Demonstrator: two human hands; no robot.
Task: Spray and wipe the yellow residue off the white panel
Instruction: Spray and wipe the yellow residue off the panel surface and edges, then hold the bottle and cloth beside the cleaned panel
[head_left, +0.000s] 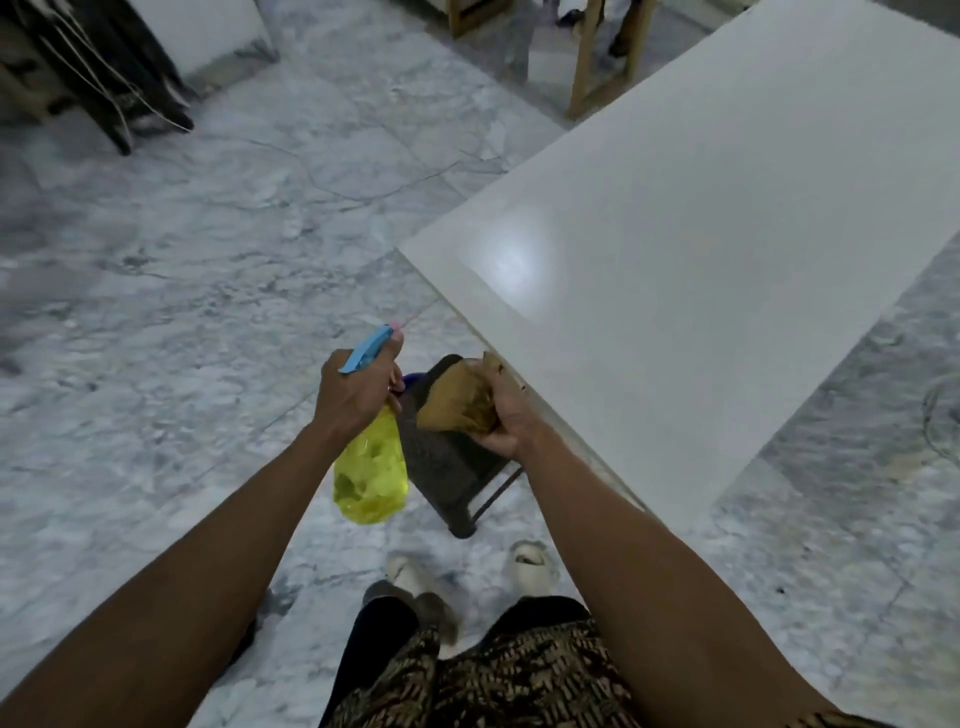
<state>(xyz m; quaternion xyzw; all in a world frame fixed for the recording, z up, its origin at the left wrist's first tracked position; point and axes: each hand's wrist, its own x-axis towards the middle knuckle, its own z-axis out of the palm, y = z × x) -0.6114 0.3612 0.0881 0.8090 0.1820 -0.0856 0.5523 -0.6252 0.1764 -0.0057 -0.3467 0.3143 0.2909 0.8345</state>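
The left hand (358, 395) grips the yellow spray bottle (370, 467); the right hand (501, 415) clutches a brown cloth (457, 402) beside the white panel (701, 249). Residue isn't discernible, perhaps from blur. Spraying seems next: aim the nozzle at the panel.

A grey-veined white marble floor (171, 270) fills most of the view. A dark woven-seat stool (447, 467) stands on it near the bottom centre. Just below the stool lie pale slippers (530, 564). Light wooden furniture legs (587, 57) rise at the top edge. Dark hanging fabric with thin cords (104, 67) occupies the top-left corner.
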